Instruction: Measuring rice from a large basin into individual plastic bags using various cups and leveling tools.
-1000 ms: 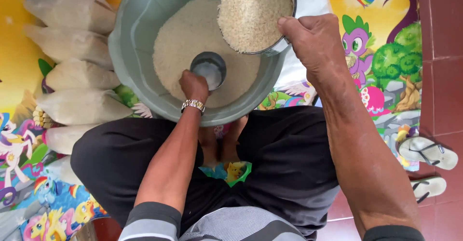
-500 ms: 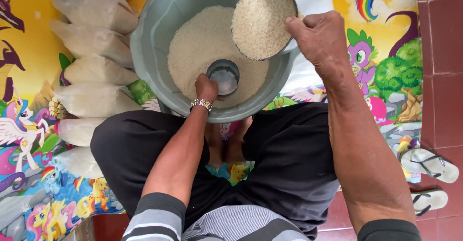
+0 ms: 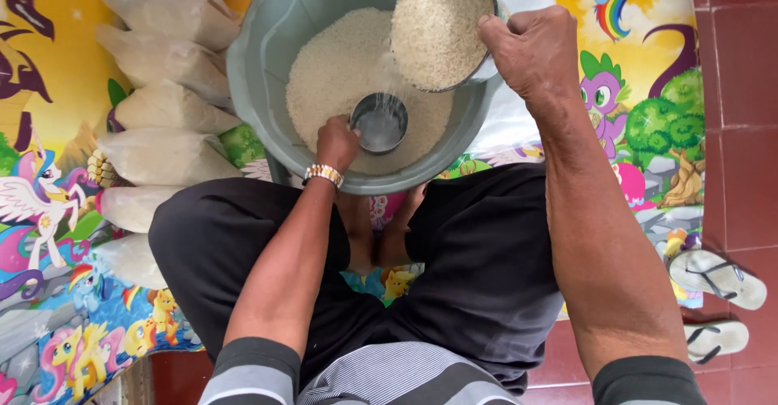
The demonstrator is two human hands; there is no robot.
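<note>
Over the grey plastic basin, right hand closed round the rim of a rice-filled metal bowl, tilted so that a thin stream of grains falls toward the small metal cup. Left hand closed on that cup's near edge, holding it upright on the heap of white rice inside the basin, beaded bracelet at the wrist. Compared with half a second ago: bowl tipped further and lower, grains now visibly spilling, left hand and cup in much the same spot; whole scene shifted slightly in view. Row of filled clear rice bags lying along the left of the basin on a bright cartoon-printed mat; pair of sandals on the red tiled floor at right. Hard to make out: how full the cup is, its inside blurred by falling grains. Hidden: fingers of the right hand beyond the bowl rim, basin's near base behind crossed legs in dark trousers. Cut off: basin's far rim, topmost bags, far edge of the bowl.
</note>
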